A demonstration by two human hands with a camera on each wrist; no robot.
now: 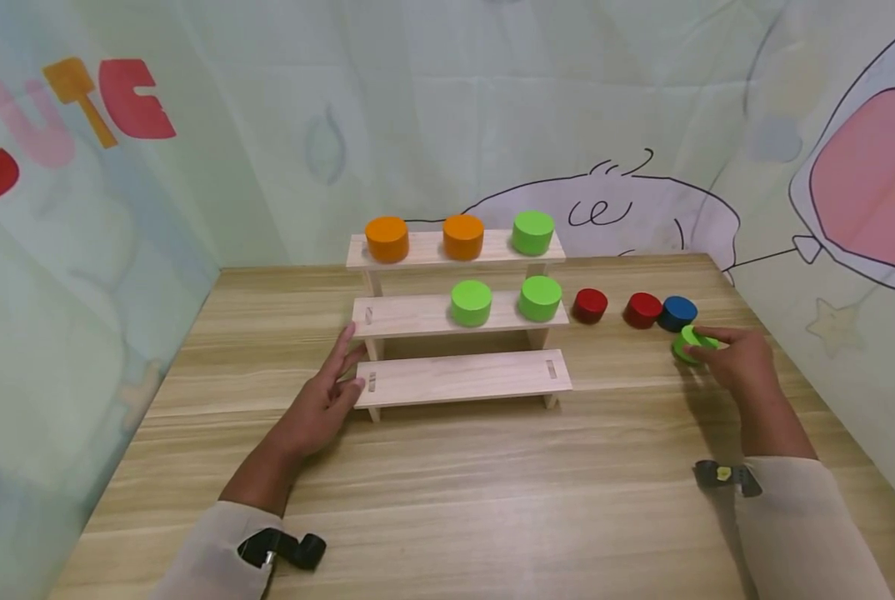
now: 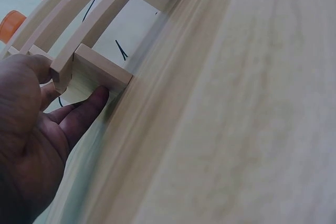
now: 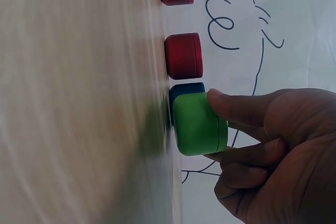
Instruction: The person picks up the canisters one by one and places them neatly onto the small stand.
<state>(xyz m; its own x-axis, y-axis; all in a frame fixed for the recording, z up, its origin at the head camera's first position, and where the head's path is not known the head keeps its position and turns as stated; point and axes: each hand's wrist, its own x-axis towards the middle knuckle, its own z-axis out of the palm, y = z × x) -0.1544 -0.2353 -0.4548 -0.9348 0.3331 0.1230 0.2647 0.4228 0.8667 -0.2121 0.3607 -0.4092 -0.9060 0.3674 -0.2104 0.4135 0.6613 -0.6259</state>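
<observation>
2 pale sleeves point(image 1: 800, 525) with black wrist mounts point(image 1: 297, 550) lay nearest, low over the desk point(image 1: 492, 500). Next out, the left hand point(image 1: 316, 408) touched the left end of a 3-step wooden stand point(image 1: 417, 385); a light, even touch seemed best there, enough to steady it without nudging. That forearm slanted away and inward, the fingers loosely spread, with the thumb at the lowest step point(image 1: 485, 375). A little farther, the right hand point(image 1: 743, 362) pinched a green cylinder point(image 3: 198, 125) at the desk's right side, well apart from the stand. Doing this well likely called for equal pressure on opposite sides, a level top and care not to knock its neighbour. The right forearm pointed away from the person, hand bent leftward, thumb and finger on the cylinder and other fingers folded; whether its base met the desk could not be told. Just behind it stood a blue cylinder point(image 1: 677, 312), with 2 red cylinders point(image 1: 643, 309) to the left. The middle step point(image 1: 410, 312) held 2 green cylinders point(image 1: 471, 303); the top step point(image 1: 423, 246), farthest back, held 2 orange cylinders point(image 1: 387, 240) and another green cylinder point(image 1: 533, 233).
</observation>
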